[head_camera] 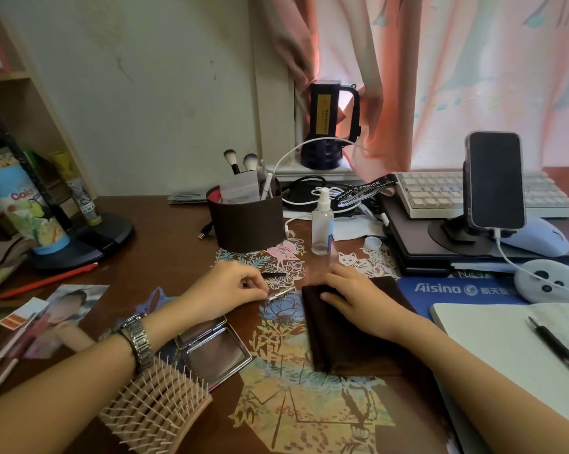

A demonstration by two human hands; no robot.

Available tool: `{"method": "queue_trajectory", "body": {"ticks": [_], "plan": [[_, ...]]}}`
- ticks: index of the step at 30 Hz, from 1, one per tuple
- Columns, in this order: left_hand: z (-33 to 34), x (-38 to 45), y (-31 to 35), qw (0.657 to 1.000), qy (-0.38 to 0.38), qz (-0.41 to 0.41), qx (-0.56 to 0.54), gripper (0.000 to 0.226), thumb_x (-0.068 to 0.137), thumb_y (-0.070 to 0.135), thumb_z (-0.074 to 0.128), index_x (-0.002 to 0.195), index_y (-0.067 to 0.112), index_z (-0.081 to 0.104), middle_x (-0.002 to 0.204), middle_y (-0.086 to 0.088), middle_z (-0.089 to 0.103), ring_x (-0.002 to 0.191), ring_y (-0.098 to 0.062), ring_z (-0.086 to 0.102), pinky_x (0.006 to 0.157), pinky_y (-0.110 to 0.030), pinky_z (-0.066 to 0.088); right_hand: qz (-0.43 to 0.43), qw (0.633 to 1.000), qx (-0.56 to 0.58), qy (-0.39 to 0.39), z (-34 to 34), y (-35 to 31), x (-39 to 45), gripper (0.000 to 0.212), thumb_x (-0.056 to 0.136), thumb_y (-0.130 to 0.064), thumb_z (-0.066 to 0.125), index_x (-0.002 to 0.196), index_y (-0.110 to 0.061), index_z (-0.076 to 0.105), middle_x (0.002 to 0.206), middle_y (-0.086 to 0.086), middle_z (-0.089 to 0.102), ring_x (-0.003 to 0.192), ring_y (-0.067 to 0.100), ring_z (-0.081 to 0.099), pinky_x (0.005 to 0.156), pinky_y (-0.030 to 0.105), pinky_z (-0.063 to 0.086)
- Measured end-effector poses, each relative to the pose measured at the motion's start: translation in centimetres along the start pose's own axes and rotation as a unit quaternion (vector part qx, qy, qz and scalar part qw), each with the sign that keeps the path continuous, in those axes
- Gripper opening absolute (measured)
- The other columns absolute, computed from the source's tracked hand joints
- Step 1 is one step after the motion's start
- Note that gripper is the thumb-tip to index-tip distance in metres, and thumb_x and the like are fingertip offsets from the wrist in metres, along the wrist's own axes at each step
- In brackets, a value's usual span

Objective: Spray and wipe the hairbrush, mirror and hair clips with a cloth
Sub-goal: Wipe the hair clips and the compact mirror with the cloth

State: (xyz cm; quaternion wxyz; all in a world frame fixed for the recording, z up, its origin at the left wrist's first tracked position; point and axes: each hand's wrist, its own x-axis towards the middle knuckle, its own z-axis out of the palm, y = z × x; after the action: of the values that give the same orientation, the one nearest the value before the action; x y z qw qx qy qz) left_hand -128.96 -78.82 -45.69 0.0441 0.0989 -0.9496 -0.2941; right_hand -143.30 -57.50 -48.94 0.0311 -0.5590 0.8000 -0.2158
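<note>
The left hand (230, 286) hides part of the silver hair clip (281, 293) it pinches; the clip points far-right. The right hand (352, 299) rests flat on the cloth (339, 348).

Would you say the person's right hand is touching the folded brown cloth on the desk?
Touching. The head view shows the right hand lying flat on the brown cloth, fingers overlapping its upper left edge with no gap.
</note>
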Motion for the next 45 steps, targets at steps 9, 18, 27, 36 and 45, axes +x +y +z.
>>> {"method": "queue_trajectory", "body": {"ticks": [9, 18, 27, 36, 45], "plan": [[0.4, -0.2, -0.1, 1.0, -0.006, -0.005, 0.016, 0.02, 0.075, 0.038, 0.077, 0.09, 0.025, 0.073, 0.081, 0.012, 0.07, 0.061, 0.01, 0.056, 0.054, -0.012, 0.038, 0.003, 1.0, 0.012, 0.005, 0.1, 0.0, 0.3, 0.026, 0.096, -0.021, 0.051, 0.121, -0.022, 0.055, 0.118, 0.001, 0.05, 0.109, 0.015, 0.043, 0.097, 0.034, 0.038], [0.5, 0.1, 0.3, 0.999, -0.007, 0.013, 0.044, 0.012, 0.083, 0.03, 0.071, 0.094, 0.026, 0.073, 0.086, 0.014, 0.069, 0.067, 0.017, 0.055, 0.052, -0.007, 0.037, 0.002, 0.994, 0.104, 0.031, -0.2, -0.1, 0.4, 0.033, 0.094, -0.013, 0.053, 0.096, -0.046, 0.047, 0.114, -0.004, 0.051, 0.111, 0.011, 0.046, 0.098, 0.032, 0.041], [1.9, 1.4, 1.2, 0.999, -0.004, 0.029, 0.045, 0.012, 0.081, 0.036, 0.071, 0.091, 0.029, 0.074, 0.085, 0.014, 0.07, 0.072, 0.002, 0.06, 0.069, -0.031, 0.055, 0.015, 0.99, 0.136, 0.037, -0.5, -0.2, 0.1, 0.025, 0.093, -0.012, 0.054, 0.1, -0.036, 0.053, 0.107, -0.009, 0.051, 0.103, -0.001, 0.047, 0.093, 0.018, 0.039], [1.8, 1.4, 0.8, 0.999, -0.003, 0.036, 0.03, 0.015, 0.08, 0.035, 0.073, 0.092, 0.026, 0.074, 0.083, 0.013, 0.07, 0.065, 0.011, 0.055, 0.057, -0.015, 0.037, -0.018, 0.998, 0.043, -0.047, -1.6, 0.2, -1.3, 0.045, 0.091, -0.058, 0.045, 0.132, -0.04, 0.046, 0.129, -0.015, 0.046, 0.122, 0.004, 0.04, 0.106, 0.033, 0.035], [2.2, 1.9, 0.8, 0.998, -0.006, 0.043, 0.044, 0.013, 0.082, 0.037, 0.071, 0.09, 0.027, 0.073, 0.085, 0.014, 0.068, 0.07, 0.01, 0.055, 0.06, -0.018, 0.042, -0.002, 0.988, -0.036, -0.152, -2.2, -0.2, -2.2, 0.07, 0.081, -0.074, 0.039, 0.144, -0.049, 0.023, 0.145, -0.015, 0.025, 0.132, 0.008, 0.018, 0.113, 0.032, 0.017]]}}
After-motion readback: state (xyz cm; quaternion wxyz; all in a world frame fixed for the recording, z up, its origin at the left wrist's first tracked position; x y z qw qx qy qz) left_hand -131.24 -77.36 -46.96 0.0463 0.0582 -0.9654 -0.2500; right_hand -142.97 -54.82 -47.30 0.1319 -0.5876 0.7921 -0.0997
